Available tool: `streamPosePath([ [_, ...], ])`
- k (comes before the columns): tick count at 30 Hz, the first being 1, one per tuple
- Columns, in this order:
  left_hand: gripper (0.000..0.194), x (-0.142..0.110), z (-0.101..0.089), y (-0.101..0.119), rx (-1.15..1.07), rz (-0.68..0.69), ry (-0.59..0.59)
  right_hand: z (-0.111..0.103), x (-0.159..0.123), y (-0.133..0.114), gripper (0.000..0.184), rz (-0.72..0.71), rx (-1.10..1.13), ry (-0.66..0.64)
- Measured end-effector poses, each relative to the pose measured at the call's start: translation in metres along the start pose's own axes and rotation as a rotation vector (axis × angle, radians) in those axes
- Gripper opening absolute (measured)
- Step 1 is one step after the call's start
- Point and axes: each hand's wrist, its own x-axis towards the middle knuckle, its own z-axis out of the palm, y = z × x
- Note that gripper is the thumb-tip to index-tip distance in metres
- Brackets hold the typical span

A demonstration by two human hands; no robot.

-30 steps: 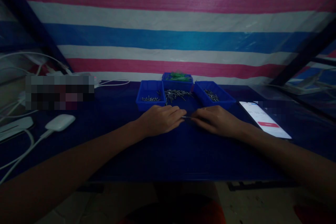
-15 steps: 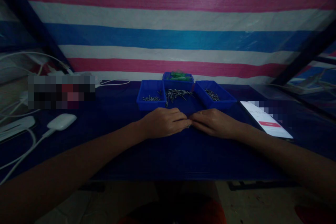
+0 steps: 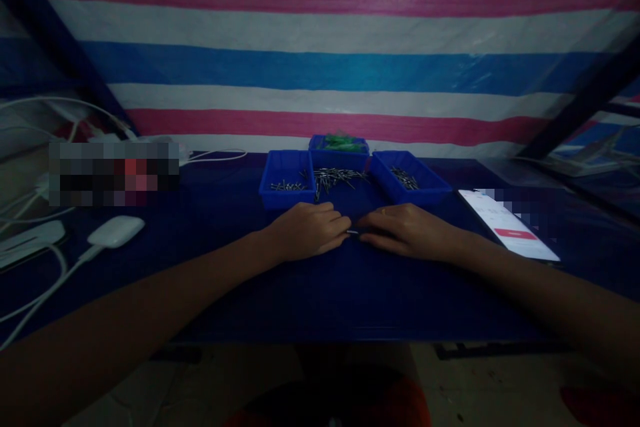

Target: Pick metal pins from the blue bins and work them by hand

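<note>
My left hand and my right hand rest on the dark blue table, fingertips almost meeting. Both are closed in a pinch on a thin metal pin that shows as a short bright bit between them. Just behind the hands lies a loose pile of metal pins. A blue tray on the left holds a few pins, and a blue tray on the right holds more. A third blue tray at the back holds green parts.
A lit phone lies to the right of my right hand. A white mouse-shaped device and white cables lie at the left. A striped tarp hangs behind the table.
The fingertips closed together half a second ago and have now drawn slightly apart, so a short piece of the pin shows between them again.
</note>
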Motion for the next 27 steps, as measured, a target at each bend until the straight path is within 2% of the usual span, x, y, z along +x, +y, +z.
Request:
streamPosePath([
  [6,0.022,-0.0009,0.0065,0.0023,0.004,-0.047,-0.018,0.003,0.0005,0.0007,0.028,0.006,0.003,0.0],
  [19,0.029,0.0013,0.0014,0.0035,0.012,-0.094,-0.065,0.0032,0.0003,0.0017,0.026,0.048,-0.057,-0.001],
  [27,0.02,0.0002,-0.0013,0.0004,-0.026,-0.142,-0.091,-0.0034,0.0002,0.0019,0.019,0.125,-0.097,-0.013],
])
